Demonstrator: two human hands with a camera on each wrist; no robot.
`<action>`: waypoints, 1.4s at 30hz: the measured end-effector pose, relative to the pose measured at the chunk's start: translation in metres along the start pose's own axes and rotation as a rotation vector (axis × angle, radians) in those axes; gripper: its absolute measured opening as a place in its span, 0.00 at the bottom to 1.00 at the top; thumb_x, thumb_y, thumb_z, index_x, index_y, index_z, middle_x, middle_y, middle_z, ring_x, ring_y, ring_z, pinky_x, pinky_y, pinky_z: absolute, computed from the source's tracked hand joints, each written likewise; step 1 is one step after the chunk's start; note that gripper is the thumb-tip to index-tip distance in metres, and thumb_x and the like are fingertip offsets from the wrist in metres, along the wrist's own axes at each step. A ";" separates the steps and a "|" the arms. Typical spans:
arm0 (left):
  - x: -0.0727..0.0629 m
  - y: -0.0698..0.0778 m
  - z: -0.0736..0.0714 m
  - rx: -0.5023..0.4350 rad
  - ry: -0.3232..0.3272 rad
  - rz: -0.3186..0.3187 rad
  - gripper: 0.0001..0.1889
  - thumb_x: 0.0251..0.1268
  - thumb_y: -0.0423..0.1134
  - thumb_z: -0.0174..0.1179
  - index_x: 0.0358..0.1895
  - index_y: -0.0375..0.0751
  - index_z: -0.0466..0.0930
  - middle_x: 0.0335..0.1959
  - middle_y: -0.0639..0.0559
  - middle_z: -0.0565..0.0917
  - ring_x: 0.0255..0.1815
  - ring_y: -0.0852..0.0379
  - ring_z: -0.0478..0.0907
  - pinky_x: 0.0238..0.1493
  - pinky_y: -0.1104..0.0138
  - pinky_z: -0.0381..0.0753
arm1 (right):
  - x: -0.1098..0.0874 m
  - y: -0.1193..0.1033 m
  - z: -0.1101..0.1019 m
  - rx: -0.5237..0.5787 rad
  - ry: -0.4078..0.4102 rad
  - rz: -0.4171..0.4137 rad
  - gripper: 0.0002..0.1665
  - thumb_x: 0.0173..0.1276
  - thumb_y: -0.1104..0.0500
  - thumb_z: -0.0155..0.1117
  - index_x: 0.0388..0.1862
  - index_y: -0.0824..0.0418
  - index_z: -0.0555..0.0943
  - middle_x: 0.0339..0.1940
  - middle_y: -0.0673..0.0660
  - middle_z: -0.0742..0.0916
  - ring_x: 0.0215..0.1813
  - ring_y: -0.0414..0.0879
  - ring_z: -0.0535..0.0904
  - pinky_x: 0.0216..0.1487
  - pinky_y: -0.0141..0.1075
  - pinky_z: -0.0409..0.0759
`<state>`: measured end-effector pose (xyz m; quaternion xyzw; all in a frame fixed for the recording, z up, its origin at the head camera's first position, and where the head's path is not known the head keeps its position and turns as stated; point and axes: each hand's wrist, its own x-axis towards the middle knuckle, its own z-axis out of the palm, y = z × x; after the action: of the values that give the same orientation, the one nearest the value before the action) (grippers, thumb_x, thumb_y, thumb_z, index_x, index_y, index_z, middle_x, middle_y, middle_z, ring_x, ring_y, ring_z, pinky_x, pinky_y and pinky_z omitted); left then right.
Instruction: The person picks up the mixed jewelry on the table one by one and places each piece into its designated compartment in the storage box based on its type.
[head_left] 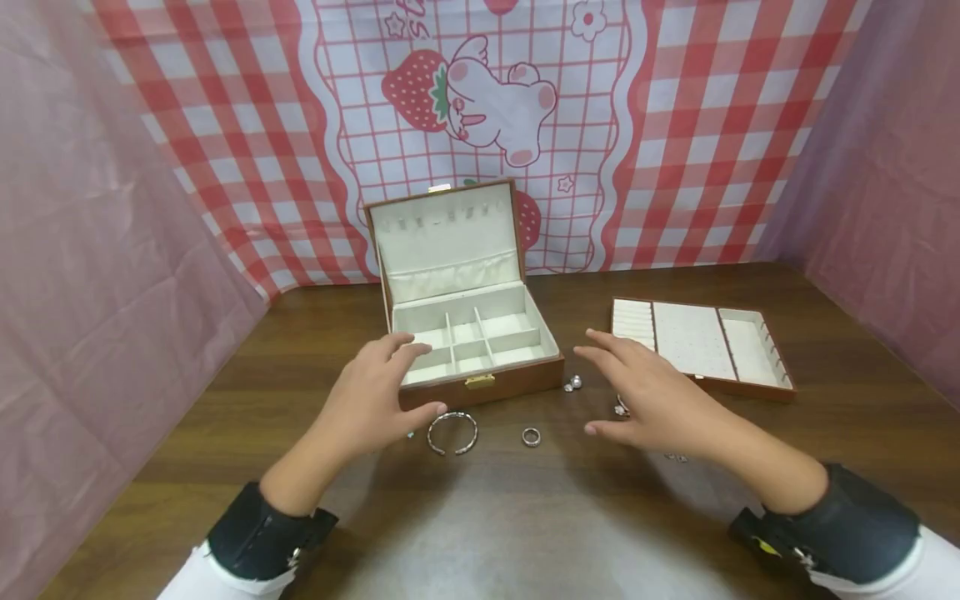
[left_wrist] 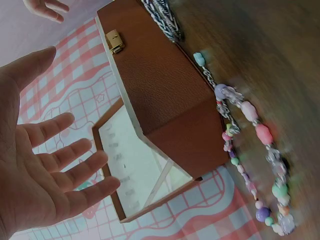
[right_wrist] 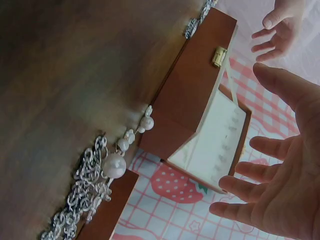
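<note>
A brown jewelry box (head_left: 525, 380) stands with its lid (head_left: 450, 242) raised, its cream compartments bare. My left hand (head_left: 363, 396) hovers at the box's front left corner, fingers spread and holding nothing. Over the table between box and tray, my right hand (head_left: 656, 396) is likewise spread and holds nothing. A silver cuff bangle (head_left: 431, 439) and a silver ring (head_left: 531, 444) lie before the box. Pearl earrings (head_left: 576, 382) lie by its right corner. Pastel bead jewelry (left_wrist: 264, 134) shows in the left wrist view; a silver chain (right_wrist: 80, 195) and pearls (right_wrist: 114, 166) in the right wrist view.
A shallow jewelry tray (head_left: 750, 387) with ring rolls and divided sections lies at the right. Small silver pieces (head_left: 678, 457) lie below my right hand. A red checked cloth (head_left: 697, 142) hangs behind the wooden table (head_left: 480, 533), with pink curtains (head_left: 97, 233) at both sides.
</note>
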<state>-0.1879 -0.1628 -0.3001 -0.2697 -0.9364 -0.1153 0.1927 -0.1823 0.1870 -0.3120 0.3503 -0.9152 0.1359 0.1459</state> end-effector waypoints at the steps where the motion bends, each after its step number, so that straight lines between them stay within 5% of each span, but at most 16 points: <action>1: -0.002 0.000 0.000 -0.003 -0.009 0.000 0.38 0.48 0.57 0.73 0.59 0.38 0.76 0.60 0.38 0.74 0.59 0.38 0.72 0.55 0.45 0.75 | 0.000 0.000 0.001 0.002 0.000 -0.003 0.52 0.51 0.46 0.79 0.68 0.67 0.66 0.71 0.69 0.67 0.69 0.64 0.65 0.66 0.59 0.64; 12: -0.018 -0.011 -0.006 -0.040 -0.020 -0.013 0.29 0.42 0.45 0.79 0.49 0.37 0.79 0.44 0.45 0.80 0.40 0.50 0.76 0.42 0.56 0.79 | 0.000 -0.010 0.010 0.029 0.031 -0.062 0.48 0.50 0.48 0.79 0.65 0.67 0.69 0.68 0.68 0.70 0.67 0.62 0.68 0.64 0.58 0.67; 23: -0.027 -0.034 -0.008 -0.082 -0.026 0.001 0.17 0.44 0.38 0.76 0.39 0.40 0.84 0.41 0.48 0.82 0.45 0.48 0.80 0.48 0.54 0.80 | 0.001 -0.015 0.014 0.022 0.012 -0.086 0.48 0.49 0.47 0.80 0.64 0.66 0.70 0.67 0.67 0.72 0.65 0.60 0.70 0.62 0.57 0.71; 36: -0.027 -0.065 -0.018 -0.040 -0.121 -0.132 0.13 0.50 0.40 0.74 0.38 0.40 0.84 0.34 0.48 0.84 0.35 0.51 0.81 0.38 0.55 0.80 | 0.004 -0.028 0.017 0.032 -0.068 -0.066 0.46 0.52 0.47 0.77 0.66 0.63 0.70 0.64 0.62 0.75 0.64 0.57 0.72 0.59 0.53 0.75; 42: -0.023 -0.088 -0.017 -0.105 -0.180 -0.218 0.14 0.53 0.41 0.72 0.40 0.37 0.84 0.34 0.47 0.85 0.36 0.50 0.81 0.39 0.53 0.80 | 0.005 -0.033 0.018 0.050 -0.080 -0.084 0.46 0.53 0.47 0.77 0.66 0.63 0.69 0.65 0.61 0.75 0.64 0.56 0.71 0.59 0.52 0.76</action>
<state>-0.2130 -0.2521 -0.3042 -0.1854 -0.9663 -0.1597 0.0801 -0.1666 0.1543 -0.3219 0.3972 -0.9010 0.1385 0.1060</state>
